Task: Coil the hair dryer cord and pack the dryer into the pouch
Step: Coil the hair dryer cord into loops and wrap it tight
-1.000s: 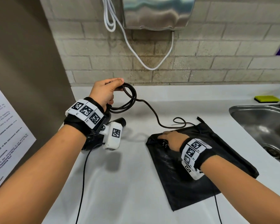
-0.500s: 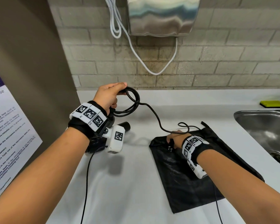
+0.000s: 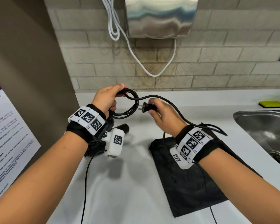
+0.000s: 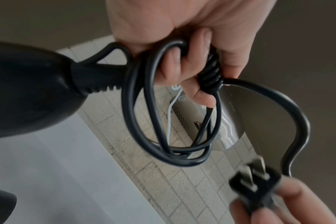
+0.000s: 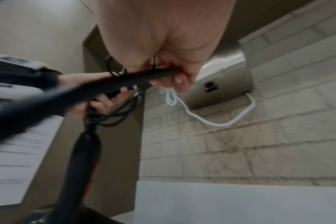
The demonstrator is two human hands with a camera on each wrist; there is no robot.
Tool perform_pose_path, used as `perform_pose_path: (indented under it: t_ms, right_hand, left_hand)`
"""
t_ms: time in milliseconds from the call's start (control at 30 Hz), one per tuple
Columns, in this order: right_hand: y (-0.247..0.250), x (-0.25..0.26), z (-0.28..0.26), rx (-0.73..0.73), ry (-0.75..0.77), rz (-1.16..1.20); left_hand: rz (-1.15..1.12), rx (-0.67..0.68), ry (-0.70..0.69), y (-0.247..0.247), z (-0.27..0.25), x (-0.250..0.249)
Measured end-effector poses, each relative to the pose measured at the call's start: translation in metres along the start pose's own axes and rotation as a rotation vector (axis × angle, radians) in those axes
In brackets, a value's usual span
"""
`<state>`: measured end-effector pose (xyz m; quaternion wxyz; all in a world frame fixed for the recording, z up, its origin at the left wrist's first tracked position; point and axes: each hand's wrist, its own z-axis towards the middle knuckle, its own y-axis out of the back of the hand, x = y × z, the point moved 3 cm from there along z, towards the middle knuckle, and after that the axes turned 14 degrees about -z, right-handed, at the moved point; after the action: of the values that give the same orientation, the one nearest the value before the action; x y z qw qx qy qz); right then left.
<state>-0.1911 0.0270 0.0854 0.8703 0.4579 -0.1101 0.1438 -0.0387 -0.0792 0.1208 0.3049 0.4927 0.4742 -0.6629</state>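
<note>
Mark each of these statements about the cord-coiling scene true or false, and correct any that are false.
1. The left hand grips several loops of the black hair dryer cord. True.
2. The right hand rests flat on the black fabric pouch. False: it is raised above the counter and holds the black two-pronged plug.
3. The black hair dryer is already inside the pouch. False: it hangs below the left hand, and the pouch lies flat on the white countertop.
4. A yellow-green sponge sits behind the steel sink. True.
5. The plug is in a wall socket. False: its prongs are bare, pointing toward the coil.
</note>
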Motion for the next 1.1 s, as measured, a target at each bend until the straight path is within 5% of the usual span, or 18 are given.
perform_pose_path:
  t_ms: [167, 433, 800, 1100]
  right_hand:
    - [-0.016, 0.025, 0.014, 0.062, -0.105, -0.088]
    - [-0.022, 0.03, 0.033, -0.142, -0.433, 0.103]
    - [-0.031, 0.03, 0.039, -0.229, -0.488, 0.413]
    - [-0.035, 0.038, 0.031, -0.17, -0.389, 0.47]
  left_hand:
    - [0.004, 0.042, 0.008, -0.005, -0.002, 0.006]
    - [-0.017, 0.105, -0.001, -0.01, -0.007, 0.012]
    - [0.079, 0.165, 0.035, -0.012, -0.003, 0.012]
    - [0.014, 0.046, -0.009, -0.008, 0.0, 0.011]
